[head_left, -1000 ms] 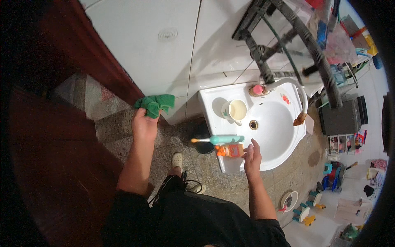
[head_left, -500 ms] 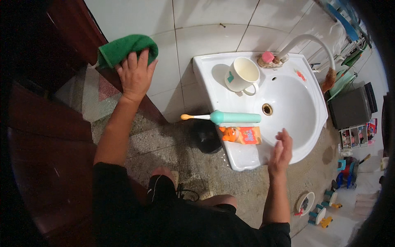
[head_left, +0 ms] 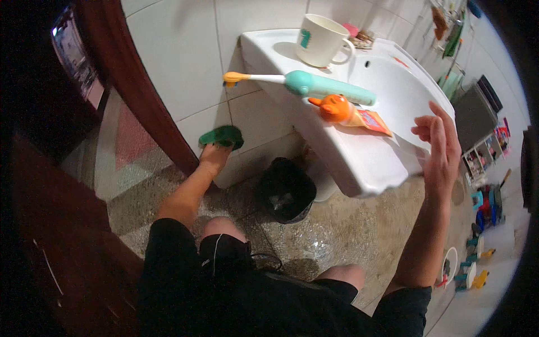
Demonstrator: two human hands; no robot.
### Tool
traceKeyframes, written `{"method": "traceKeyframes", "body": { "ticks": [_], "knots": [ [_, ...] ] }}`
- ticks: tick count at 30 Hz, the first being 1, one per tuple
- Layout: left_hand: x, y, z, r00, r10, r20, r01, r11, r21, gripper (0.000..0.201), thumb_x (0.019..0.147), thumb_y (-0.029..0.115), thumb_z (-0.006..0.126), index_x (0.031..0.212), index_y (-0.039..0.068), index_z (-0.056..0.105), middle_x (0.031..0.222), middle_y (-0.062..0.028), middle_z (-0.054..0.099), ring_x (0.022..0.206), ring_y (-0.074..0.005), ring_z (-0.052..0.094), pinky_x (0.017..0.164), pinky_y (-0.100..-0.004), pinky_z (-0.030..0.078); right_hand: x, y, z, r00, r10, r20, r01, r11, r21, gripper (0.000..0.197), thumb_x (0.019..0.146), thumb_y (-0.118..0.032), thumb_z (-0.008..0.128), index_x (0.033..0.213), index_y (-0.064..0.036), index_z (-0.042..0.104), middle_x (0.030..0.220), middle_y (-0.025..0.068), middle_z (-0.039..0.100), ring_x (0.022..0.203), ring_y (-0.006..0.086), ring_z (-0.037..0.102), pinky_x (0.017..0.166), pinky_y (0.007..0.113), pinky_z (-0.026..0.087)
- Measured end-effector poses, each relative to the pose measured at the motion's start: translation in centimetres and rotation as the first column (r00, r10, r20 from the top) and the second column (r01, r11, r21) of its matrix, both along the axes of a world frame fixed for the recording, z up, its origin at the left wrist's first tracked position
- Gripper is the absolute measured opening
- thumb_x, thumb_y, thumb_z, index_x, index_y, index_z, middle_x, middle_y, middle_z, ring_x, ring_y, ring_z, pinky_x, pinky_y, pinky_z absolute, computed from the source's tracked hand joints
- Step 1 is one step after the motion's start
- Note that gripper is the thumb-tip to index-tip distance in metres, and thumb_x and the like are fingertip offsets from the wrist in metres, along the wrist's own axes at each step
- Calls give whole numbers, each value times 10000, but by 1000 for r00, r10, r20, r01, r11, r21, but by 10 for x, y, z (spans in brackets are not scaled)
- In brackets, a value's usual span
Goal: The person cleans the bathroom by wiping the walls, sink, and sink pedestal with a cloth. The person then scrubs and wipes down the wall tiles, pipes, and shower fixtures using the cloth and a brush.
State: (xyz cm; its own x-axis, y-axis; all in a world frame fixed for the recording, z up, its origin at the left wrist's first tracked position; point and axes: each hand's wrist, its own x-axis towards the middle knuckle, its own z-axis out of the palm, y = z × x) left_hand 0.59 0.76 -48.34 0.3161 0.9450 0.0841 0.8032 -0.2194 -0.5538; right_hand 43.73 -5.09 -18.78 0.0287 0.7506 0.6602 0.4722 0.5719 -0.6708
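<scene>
My left hand [head_left: 216,157] presses a green cloth [head_left: 221,136] to the white wall tiles [head_left: 168,67], low down beside the dark red door frame. Its fingers are partly hidden against the cloth. Over the right part of the white washbasin [head_left: 362,168] hovers my right hand [head_left: 441,143], open, holding nothing, its fingers loosely bent. A mint-green electric toothbrush [head_left: 331,89] lies on the basin's left ledge, its orange head jutting past the edge. Next to it is an orange toothpaste tube [head_left: 365,119] with an animal-shaped cap. Farther back stands a cream mug [head_left: 320,42].
Under the basin a black bin [head_left: 285,194] stands on the wet-looking floor. The dark red door frame [head_left: 135,84] rises at the left. Right of the basin are a dark grey box [head_left: 477,118] and a small rack of items [head_left: 485,151].
My left hand has slid the green cloth down the wall, from high beside the door frame to near the floor. My right hand has shifted right and up. The view has tilted.
</scene>
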Motion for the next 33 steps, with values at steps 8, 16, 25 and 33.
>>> {"method": "traceKeyframes", "body": {
  "ticks": [8, 16, 25, 33],
  "knots": [
    [37, 51, 128, 898, -298, 324, 123, 876, 466, 437, 794, 81, 500, 1227, 134, 495, 1199, -110, 491, 1101, -300, 457, 845, -496, 391, 1, 2, 1, 998, -23, -50, 23, 1000, -14, 384, 954, -282, 432, 1160, 24, 538, 833, 74, 609, 732, 121, 566, 684, 254, 445],
    [44, 62, -9, 854, -385, 351, 298, 913, 277, 445, 826, 108, 442, 1270, 78, 448, 1238, -172, 486, 1109, -342, 477, 979, -468, 339, -1, 6, 1, 990, -92, -111, 74, 985, -154, 403, 947, -316, 432, 1163, 7, 541, 813, 89, 615, 698, 136, 584, 643, 248, 455],
    [109, 134, 5, 662, -151, 734, 234, 972, -11, 429, 858, 77, 415, 1286, 56, 428, 1230, -182, 509, 1060, -336, 534, 916, -457, 422, -12, 6, 3, 978, -203, -50, 193, 969, -154, 372, 945, -295, 437, 1146, -7, 559, 784, 82, 618, 665, 126, 584, 620, 244, 457],
    [68, 100, -159, 820, 22, 572, 171, 944, -281, 411, 868, 93, 413, 1276, 45, 439, 1227, -202, 510, 1062, -365, 530, 927, -454, 414, -14, 10, 0, 974, -226, 14, 226, 968, -104, 365, 936, -298, 459, 1131, -10, 568, 765, 68, 609, 643, 108, 564, 602, 228, 438]
  ]
}}
